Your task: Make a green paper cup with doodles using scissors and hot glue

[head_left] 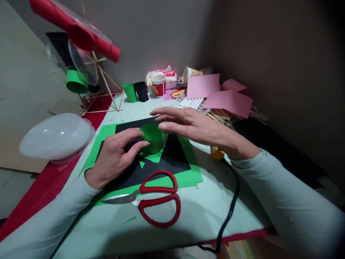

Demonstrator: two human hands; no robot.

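Observation:
My left hand (118,153) grips a green paper cup shape (155,142) by its left side, thumb and fingers on its wall. Beside its right edge, my right hand (185,124) is open with the fingers stretched out flat; whether the thumb touches the paper, I cannot tell. Under both hands lies a black paper sheet (172,158) on top of green paper sheets (192,176). Small green paper scraps (141,164) rest on the black sheet. Red-handled scissors (159,198) lie just in front, blades toward the left.
A stick frame (104,86) holding a red paper tube (81,37) stands back left, near clear plastic bowls (58,136). Behind are a green cup (129,92), a black cup (141,91), a paper cup (158,86) and pink sheets (229,102). A glue gun's cord (231,205) crosses the right side.

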